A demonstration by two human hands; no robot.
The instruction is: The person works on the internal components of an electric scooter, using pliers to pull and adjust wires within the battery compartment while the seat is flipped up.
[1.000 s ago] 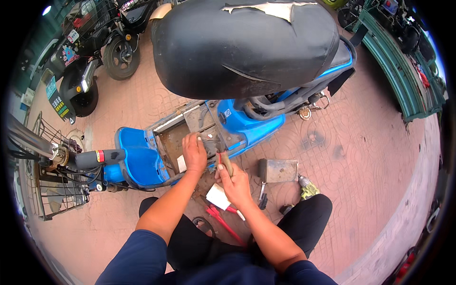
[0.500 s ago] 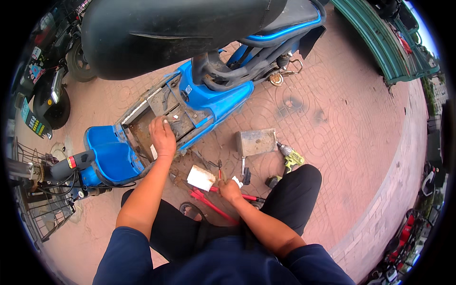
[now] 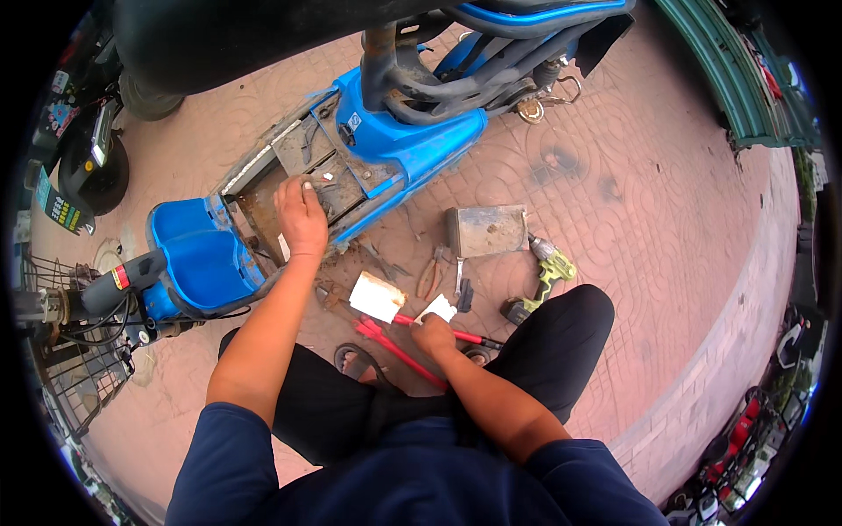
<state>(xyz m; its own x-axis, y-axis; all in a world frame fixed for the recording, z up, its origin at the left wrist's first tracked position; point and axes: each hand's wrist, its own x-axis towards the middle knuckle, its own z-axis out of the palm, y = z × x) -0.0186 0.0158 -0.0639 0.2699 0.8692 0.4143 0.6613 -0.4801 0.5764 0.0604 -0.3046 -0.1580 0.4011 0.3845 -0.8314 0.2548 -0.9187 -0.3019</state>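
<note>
My left hand [image 3: 301, 223] rests at the opened floor compartment [image 3: 255, 219] of a blue electric scooter [image 3: 421, 140], fingers curled over something I cannot make out. My right hand [image 3: 431, 335] is low over the ground, closed on something hidden, beside a torn white piece [image 3: 439, 308] and red-handled tools [image 3: 399, 353]. Just left of it lies a white square piece [image 3: 375, 296]. Pliers [image 3: 431, 276], a wrench [image 3: 458, 278], a dirty metal box [image 3: 487, 230] and a yellow-green cordless drill [image 3: 551, 263] lie on the paving between my knees and the scooter.
The scooter's black seat [image 3: 219, 35] is raised overhead, and its wire basket [image 3: 74, 359] is at left. Other parked scooters [image 3: 92, 158] stand at left and lower right [image 3: 745, 421]. A green metal cart bed [image 3: 719, 79] is at upper right, near a pale paving edge [image 3: 719, 351].
My right hand has dropped from the compartment's edge to the ground items; the brownish object it held is no longer visible. My left hand stays at the compartment. The view has shifted.
</note>
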